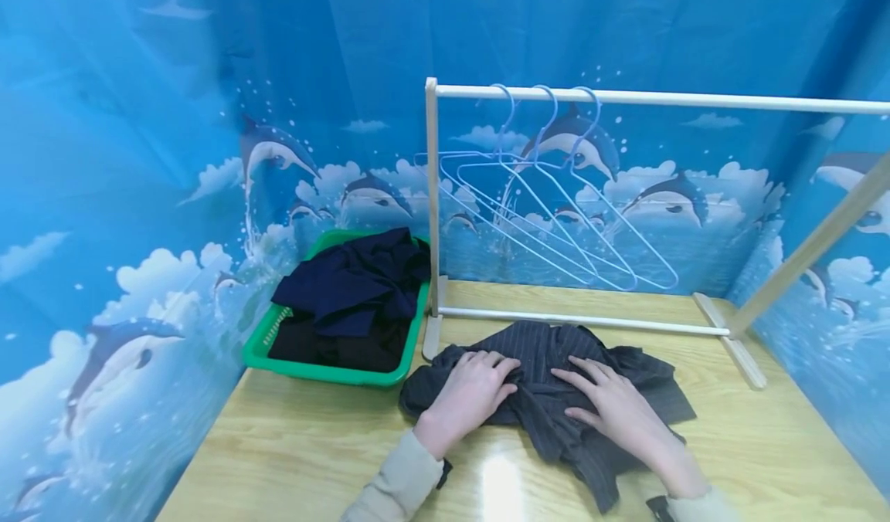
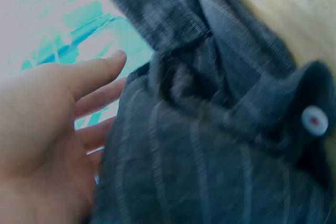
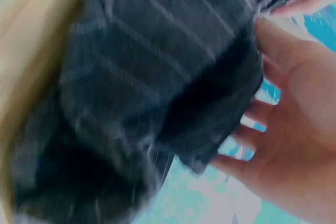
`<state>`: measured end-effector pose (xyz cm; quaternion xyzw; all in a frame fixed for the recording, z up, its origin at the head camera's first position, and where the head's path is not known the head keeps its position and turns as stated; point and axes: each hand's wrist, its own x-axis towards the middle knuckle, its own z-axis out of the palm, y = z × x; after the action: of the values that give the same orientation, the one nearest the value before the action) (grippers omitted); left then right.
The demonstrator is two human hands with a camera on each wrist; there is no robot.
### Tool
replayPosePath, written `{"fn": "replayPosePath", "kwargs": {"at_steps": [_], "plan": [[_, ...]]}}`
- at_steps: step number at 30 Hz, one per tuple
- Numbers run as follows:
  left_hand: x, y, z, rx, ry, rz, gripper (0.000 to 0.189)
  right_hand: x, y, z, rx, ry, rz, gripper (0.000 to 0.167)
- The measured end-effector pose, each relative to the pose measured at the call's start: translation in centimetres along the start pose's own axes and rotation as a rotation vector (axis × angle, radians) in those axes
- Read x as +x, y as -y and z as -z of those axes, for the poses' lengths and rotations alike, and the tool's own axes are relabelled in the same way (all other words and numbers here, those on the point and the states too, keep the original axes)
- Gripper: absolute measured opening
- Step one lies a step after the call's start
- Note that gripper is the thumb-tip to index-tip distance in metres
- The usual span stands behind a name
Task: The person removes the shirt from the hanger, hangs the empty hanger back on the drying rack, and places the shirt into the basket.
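Note:
A dark grey pinstriped shirt (image 1: 549, 360) lies crumpled on the table, its folds spread toward the right and the front. One white button (image 2: 315, 120) shows on it in the left wrist view. My left hand (image 1: 473, 391) rests on the shirt's left part, thumb apart from the fingers; in the left wrist view the fingers pass behind the cloth. On the right part lies my right hand (image 1: 619, 410), fingers spread and nearly straight. The right wrist view shows the right hand's fingertips at the edge of the cloth, partly hidden by it.
A green basket (image 1: 278, 365) with dark navy and black clothes (image 1: 354, 283) stands at the left. Behind the shirt is a rack with a white top rail (image 1: 695, 99), from which three light-blue hangers (image 1: 549, 190) hang near its left post. A dolphin-print curtain (image 1: 174, 159) surrounds the wooden table (image 1: 292, 445).

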<state>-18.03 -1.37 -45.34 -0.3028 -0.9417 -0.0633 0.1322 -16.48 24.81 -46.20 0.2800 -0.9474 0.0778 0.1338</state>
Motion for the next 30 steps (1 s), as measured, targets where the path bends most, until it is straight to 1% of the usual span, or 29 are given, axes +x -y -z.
{"fn": "replayPosePath", "kwargs": {"at_steps": [2, 4, 6, 8, 10, 13, 16, 17, 20, 23, 26, 30], "plan": [[-0.3, 0.3, 0.7, -0.018, -0.038, 0.013, 0.04, -0.3, -0.7, 0.6, 0.032, -0.065, 0.014, 0.065], [-0.7, 0.8, 1.4, -0.025, -0.089, 0.024, 0.041, -0.7, -1.4, 1.1, 0.052, -0.119, 0.005, 0.069], [-1.3, 1.3, 1.9, -0.024, -0.132, 0.04, 0.043, -1.2, -2.4, 1.5, 0.052, -0.138, -0.036, 0.074], [-1.8, 1.9, 2.2, -0.027, -0.156, 0.063, 0.046, -1.9, -3.4, 2.0, 0.044, -0.131, -0.098, 0.08], [-2.4, 2.5, 2.2, -0.047, -0.151, 0.086, 0.051, -2.7, -4.5, 2.3, 0.041, -0.082, -0.183, 0.087], [-3.1, 3.1, 1.8, -0.095, -0.107, 0.108, 0.061, -3.7, -6.0, 2.3, 0.041, 0.037, -0.307, 0.096], [-3.7, 3.4, 0.9, -0.14, -0.055, 0.121, 0.07, -4.1, -7.0, 1.9, 0.097, 0.158, -0.389, 0.1], [-3.8, 3.5, 0.6, -0.152, -0.04, 0.13, 0.073, -4.1, -7.1, 1.8, 0.14, 0.193, -0.405, 0.1], [-4.1, 3.6, -0.3, -0.196, -0.016, 0.172, 0.078, -3.5, -7.0, 1.4, 0.299, 0.266, -0.428, 0.095], [-4.2, 3.5, -0.9, -0.259, 0.015, 0.214, 0.081, -2.7, -6.6, 1.0, 0.434, 0.323, -0.444, 0.094], [-4.0, 3.3, -1.3, -0.311, 0.042, 0.239, 0.082, -1.8, -6.2, 0.7, 0.479, 0.349, -0.445, 0.098], [-3.8, 3.1, -1.4, -0.327, 0.075, 0.257, 0.081, -1.1, -6.0, 0.3, 0.474, 0.366, -0.421, 0.1]]}}
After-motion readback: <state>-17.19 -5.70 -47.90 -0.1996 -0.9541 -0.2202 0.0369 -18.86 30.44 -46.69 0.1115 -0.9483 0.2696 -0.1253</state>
